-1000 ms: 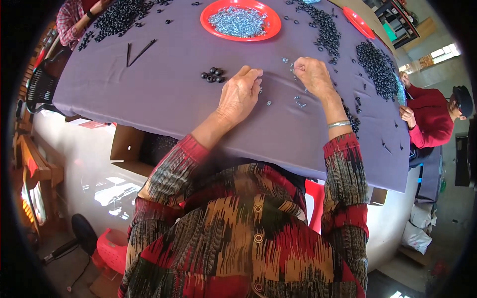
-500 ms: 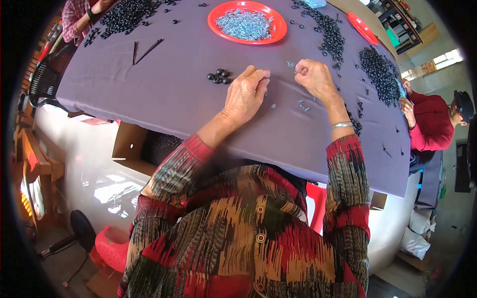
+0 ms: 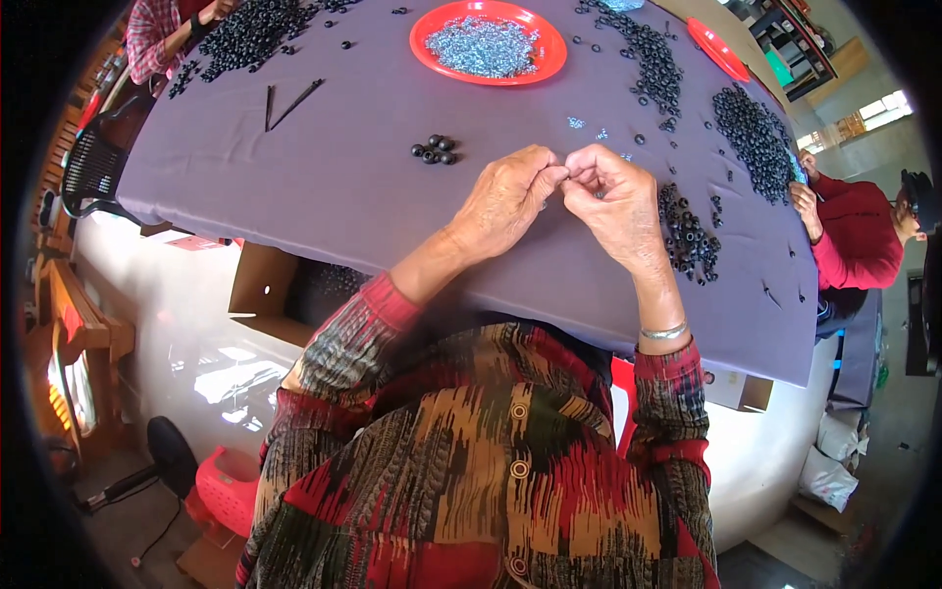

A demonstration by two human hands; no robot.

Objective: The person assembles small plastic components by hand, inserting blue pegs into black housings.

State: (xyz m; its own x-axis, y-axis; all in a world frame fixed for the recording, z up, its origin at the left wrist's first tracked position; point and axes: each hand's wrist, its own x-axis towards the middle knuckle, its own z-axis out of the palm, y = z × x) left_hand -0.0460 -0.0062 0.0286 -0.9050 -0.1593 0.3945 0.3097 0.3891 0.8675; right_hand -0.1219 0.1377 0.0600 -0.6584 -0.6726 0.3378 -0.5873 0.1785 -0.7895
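Note:
Over the purple-grey cloth, my left hand (image 3: 502, 196) and my right hand (image 3: 620, 204) meet fingertip to fingertip, each in a pinch. Whatever lies between the fingers is too small to make out. Left of my left hand sits a small cluster of black round beads (image 3: 434, 149). Just beyond my right hand a few tiny pale-blue beads (image 3: 576, 123) are scattered. To the right of my right wrist lies a loose pile of black ring-shaped beads (image 3: 690, 236). A red plate (image 3: 432, 67) heaped with small clear-blue beads (image 3: 483, 46) stands farther back.
Two thin black sticks (image 3: 293, 104) lie at the left. Larger heaps of black beads (image 3: 756, 142) spread at the right and far left. One person in red (image 3: 859, 231) sits at the right edge, another's checked sleeve (image 3: 147, 44) shows far left. A second red plate (image 3: 717, 49) stands back right.
My right hand has moved left and slightly nearer, and its fingertips now touch those of my left hand. My left hand has shifted a little to the right.

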